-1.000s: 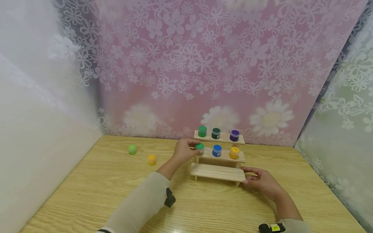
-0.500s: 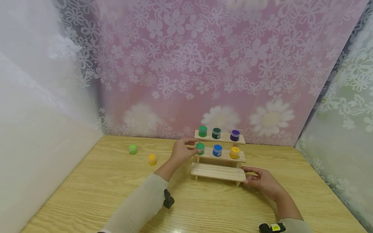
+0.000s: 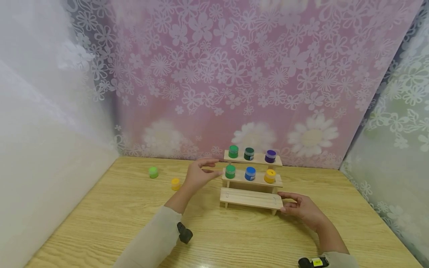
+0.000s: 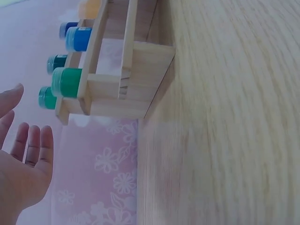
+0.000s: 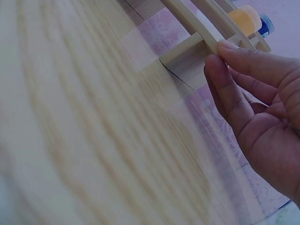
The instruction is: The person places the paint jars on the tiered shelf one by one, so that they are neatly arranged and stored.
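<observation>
A three-step wooden display stand (image 3: 251,198) stands on the table. Its middle step bears a green paint jar (image 3: 230,171), a blue paint jar (image 3: 250,173) and a yellow paint jar (image 3: 269,176). On the top step are another green jar (image 3: 233,151), a dark green jar (image 3: 249,153) and a purple jar (image 3: 270,156). My left hand (image 3: 198,175) is just left of the middle step, fingers relaxed and apart from the green jar; the left wrist view shows nothing in it. With thumb and forefinger, my right hand (image 5: 262,93) pinches the right end of the lowest step.
A light green jar (image 3: 153,172) and a second yellow jar (image 3: 175,184) stand on the wooden table (image 3: 234,238), left of my left hand. A pink flowered curtain (image 3: 207,74) hangs behind the table, and a pale wall (image 3: 50,130) rises at its left.
My left hand has let go of the green jar on the middle step and moved away to the left. The right hand stays at the lowest step.
</observation>
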A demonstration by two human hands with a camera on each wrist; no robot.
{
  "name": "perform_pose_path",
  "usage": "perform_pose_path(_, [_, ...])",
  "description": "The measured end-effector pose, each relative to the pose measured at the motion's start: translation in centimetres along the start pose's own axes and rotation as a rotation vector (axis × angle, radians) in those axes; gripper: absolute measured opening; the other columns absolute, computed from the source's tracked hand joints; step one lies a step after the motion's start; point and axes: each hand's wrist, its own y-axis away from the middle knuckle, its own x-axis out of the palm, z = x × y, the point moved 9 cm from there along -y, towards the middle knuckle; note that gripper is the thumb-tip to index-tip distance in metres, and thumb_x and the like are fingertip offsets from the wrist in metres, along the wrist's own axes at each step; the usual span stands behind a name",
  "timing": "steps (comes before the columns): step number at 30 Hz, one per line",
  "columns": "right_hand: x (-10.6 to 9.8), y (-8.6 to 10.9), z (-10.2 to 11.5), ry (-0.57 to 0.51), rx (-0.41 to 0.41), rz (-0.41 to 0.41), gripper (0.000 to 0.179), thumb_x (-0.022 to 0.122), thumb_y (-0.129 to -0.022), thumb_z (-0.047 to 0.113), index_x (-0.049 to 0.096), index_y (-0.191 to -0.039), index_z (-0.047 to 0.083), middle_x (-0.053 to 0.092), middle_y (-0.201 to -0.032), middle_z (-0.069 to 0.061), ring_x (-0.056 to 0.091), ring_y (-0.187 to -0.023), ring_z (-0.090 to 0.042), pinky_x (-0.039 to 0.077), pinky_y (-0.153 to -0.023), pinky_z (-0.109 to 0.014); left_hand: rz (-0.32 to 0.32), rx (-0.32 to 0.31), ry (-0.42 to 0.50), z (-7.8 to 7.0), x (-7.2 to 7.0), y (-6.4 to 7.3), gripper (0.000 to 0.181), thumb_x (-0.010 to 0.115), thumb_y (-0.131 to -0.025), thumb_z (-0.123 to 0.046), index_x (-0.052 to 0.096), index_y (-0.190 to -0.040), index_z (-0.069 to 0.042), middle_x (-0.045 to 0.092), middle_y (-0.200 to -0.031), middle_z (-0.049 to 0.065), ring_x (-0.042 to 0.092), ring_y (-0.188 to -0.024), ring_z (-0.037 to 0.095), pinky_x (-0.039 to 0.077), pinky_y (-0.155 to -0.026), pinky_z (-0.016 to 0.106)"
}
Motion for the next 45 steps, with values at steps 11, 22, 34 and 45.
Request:
perform_pose_path(11, [0.0,0.0,0.1,0.001,0.007,-0.001,0.070,0.070,-0.091,0.015,0.033,-0.147,-0.008,0.068,-0.101,-0.011,0.067,-0.093,-0.017,0.055,-0.082,-0.029,-0.106,-0.040,0.042,0.5,-3.7,1.5,0.038,0.083,-0.079,-0.012,0.073,-0.115,-0.013,0.060,-0.125,0.005,0.060,-0.108,0.026,0.057,-0.082,0.036])
perform_pose_path(22, [0.1,0.1,0.2,-0.019,-0.008,0.010,0.070,0.069,-0.092,0.012,0.031,-0.147,-0.011,0.069,-0.102,-0.013,0.067,-0.093,-0.016,0.055,-0.081,-0.029,-0.018,-0.105,0.041,1.4,-6.0,2.8,0.044,0.082,-0.081,-0.019,0.069,-0.123,-0.018,0.055,-0.133,0.001,0.058,-0.115,0.031,0.056,-0.086,0.038])
perform_pose_path(34, [-0.1,-0.1,-0.2,-0.011,-0.002,0.000,0.071,0.071,-0.091,0.013,0.033,-0.146,-0.010,0.070,-0.103,-0.012,0.067,-0.094,-0.017,0.056,-0.081,-0.029,-0.011,-0.174,0.014,2.1,-8.6,4.0,0.052,0.082,-0.081,-0.015,0.064,-0.130,-0.017,0.052,-0.137,0.011,0.053,-0.120,0.039,0.055,-0.089,0.041])
perform_pose_path(45, [-0.1,-0.1,-0.3,-0.004,-0.001,-0.010,0.071,0.071,-0.091,0.013,0.034,-0.146,-0.010,0.070,-0.104,-0.013,0.067,-0.095,-0.016,0.056,-0.081,-0.029,-0.016,-0.160,-0.038,2.9,-10.6,4.6,0.055,0.083,-0.080,-0.016,0.062,-0.131,-0.015,0.050,-0.139,0.006,0.047,-0.127,0.034,0.049,-0.098,0.042])
